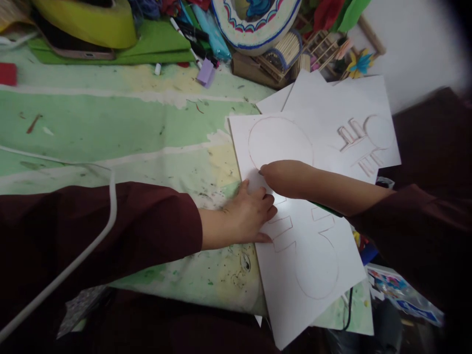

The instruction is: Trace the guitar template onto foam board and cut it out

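My right hand is closed round a slim green pencil, whose dark tip touches the white sheet at the lower left of a drawn circle. Most of the pencil is hidden under the hand and wrist. On the sheet's left edge lies my left hand, fingers spread and pressing flat, holding nothing. Thin reddish outlines mark the sheet: a large circle at the top, another rounded shape near the bottom, and blocky tooth-like shapes between them, partly covered by both hands.
Beneath the sheet's upper right is another paper with similar outlines. A phone and a yellow tape roll rest on green material at the back left. Painted round ware and stick crafts stand behind. A white cable crosses my left sleeve.
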`<action>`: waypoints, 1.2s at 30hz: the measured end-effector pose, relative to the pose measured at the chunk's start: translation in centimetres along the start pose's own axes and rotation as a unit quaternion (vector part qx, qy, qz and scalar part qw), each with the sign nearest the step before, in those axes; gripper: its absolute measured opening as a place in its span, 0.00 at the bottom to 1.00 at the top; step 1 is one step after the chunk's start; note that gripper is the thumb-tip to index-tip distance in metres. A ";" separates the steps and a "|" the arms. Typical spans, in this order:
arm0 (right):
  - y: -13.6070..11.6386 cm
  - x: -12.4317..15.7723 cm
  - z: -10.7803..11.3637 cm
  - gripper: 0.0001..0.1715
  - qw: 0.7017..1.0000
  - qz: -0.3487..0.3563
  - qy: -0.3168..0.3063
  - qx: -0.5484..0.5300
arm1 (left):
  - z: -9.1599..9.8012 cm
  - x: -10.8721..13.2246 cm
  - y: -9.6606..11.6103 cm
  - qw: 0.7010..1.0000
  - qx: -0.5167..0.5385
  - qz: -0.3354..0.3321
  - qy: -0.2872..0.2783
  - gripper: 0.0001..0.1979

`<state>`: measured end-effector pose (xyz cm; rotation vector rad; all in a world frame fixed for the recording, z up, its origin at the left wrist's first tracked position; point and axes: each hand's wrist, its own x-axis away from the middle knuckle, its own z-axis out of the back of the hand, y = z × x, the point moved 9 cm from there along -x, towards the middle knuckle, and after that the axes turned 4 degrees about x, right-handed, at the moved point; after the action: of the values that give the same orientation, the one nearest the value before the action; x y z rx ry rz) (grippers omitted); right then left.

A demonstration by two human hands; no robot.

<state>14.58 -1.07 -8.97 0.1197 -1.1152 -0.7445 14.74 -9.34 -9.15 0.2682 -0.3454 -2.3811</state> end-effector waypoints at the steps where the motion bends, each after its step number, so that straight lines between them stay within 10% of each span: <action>1: 0.0 0.0 -0.1 0.17 1.000 0.001 -0.002 -0.001 | 0.0 0.0 0.0 1.000 -0.001 0.000 0.001 0.31; 36: 0.1 3.7 -6.3 0.16 0.996 -0.011 0.019 -0.082 | -0.3 0.0 0.0 0.999 -0.042 0.011 0.008 0.33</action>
<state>20.82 -4.86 -9.00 0.0068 -1.0127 -0.8473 14.85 -9.37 -9.42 0.2433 -0.2378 -2.3630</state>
